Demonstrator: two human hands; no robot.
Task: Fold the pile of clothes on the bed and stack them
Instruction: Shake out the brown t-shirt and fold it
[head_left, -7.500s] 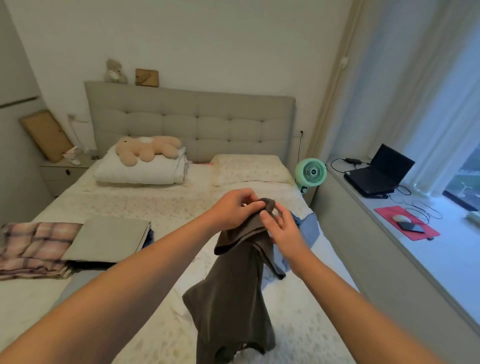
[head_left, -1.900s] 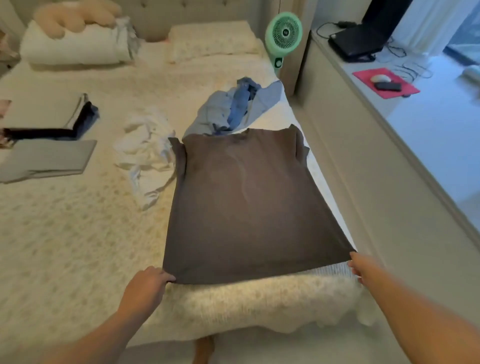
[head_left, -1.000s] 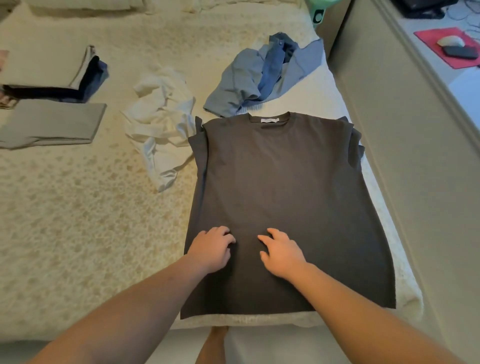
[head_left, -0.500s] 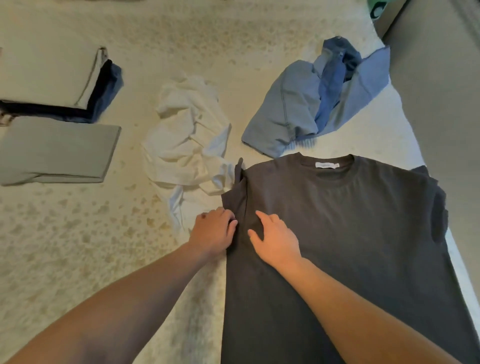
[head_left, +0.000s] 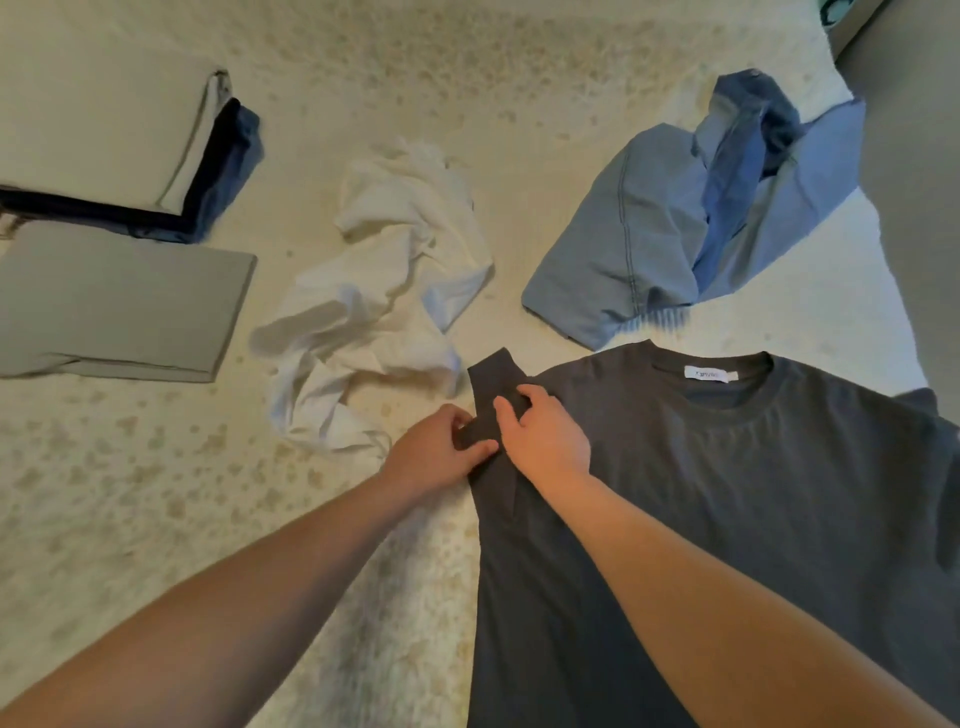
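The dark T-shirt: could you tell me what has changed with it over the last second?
Both hands left its middle for its left sleeve; the left hand and right hand now pinch it. The dark T-shirt stays flat; the white garment and blue garment are untouched.

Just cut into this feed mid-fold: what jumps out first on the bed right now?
The dark grey T-shirt spread flat at lower right dominates, with the left hand and right hand both gripping its left sleeve. Beyond it lie two unfolded pieces, a crumpled white garment in the middle and a blue shirt at upper right. Folded clothes sit at far left.
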